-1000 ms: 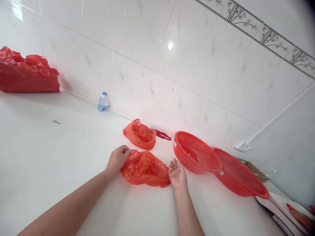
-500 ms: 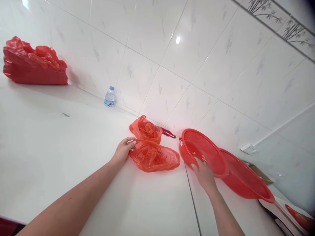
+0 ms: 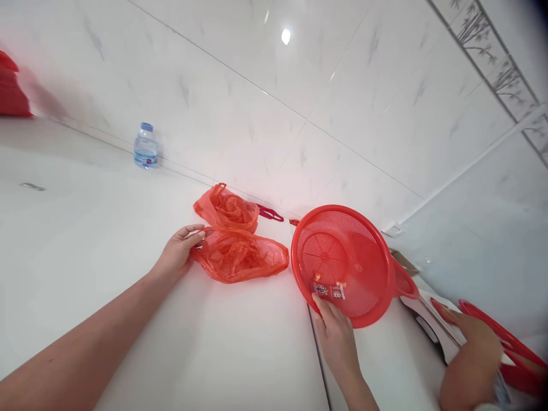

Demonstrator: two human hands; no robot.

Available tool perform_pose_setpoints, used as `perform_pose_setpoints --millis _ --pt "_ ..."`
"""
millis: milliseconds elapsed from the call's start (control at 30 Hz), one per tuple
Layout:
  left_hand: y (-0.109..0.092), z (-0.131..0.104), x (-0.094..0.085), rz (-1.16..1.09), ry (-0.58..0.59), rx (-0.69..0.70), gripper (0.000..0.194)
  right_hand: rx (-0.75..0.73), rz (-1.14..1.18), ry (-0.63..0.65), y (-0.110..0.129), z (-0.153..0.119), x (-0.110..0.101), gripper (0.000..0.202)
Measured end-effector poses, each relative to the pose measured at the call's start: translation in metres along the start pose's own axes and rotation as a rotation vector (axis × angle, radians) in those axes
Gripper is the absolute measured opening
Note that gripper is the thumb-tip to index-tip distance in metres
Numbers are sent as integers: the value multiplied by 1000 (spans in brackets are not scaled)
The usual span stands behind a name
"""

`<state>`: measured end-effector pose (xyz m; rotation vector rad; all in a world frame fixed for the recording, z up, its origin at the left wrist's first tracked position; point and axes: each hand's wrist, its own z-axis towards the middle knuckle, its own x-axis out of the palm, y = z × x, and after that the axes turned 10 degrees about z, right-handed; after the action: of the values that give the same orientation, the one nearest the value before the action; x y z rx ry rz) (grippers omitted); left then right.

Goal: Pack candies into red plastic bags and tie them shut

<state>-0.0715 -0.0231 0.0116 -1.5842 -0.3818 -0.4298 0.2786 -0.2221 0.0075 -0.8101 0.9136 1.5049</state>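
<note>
My left hand pinches the left edge of an open, thin red plastic bag that lies on the white table. A second crumpled red plastic bag lies right behind it. My right hand is closed over the near rim of a round red plastic colander, which is tilted towards me. Inside, by my right fingertips, are small printed packets; I cannot tell whether the fingers touch them.
Another person's arm reaches in at the lower right near more red plastic containers. A small water bottle stands by the tiled wall. A larger red bag is at the far left. A seam crosses the table.
The view has swung right. The colander now faces me more, showing its perforated base and the packets. The larger basket beside it has moved away, and another person's arm has appeared there.
</note>
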Motion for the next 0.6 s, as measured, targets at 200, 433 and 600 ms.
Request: perform_pose_setpoints --millis 200,433,600 --pt "0 2 2 31 -15 -17 37 84 41 31 -7 -32 -44 36" --pt "7 9 -5 67 5 -10 36 285 204 239 -18 -30 -98 40" --pt "7 8 -5 44 27 -23 35 495 306 425 -34 6 -115 47"
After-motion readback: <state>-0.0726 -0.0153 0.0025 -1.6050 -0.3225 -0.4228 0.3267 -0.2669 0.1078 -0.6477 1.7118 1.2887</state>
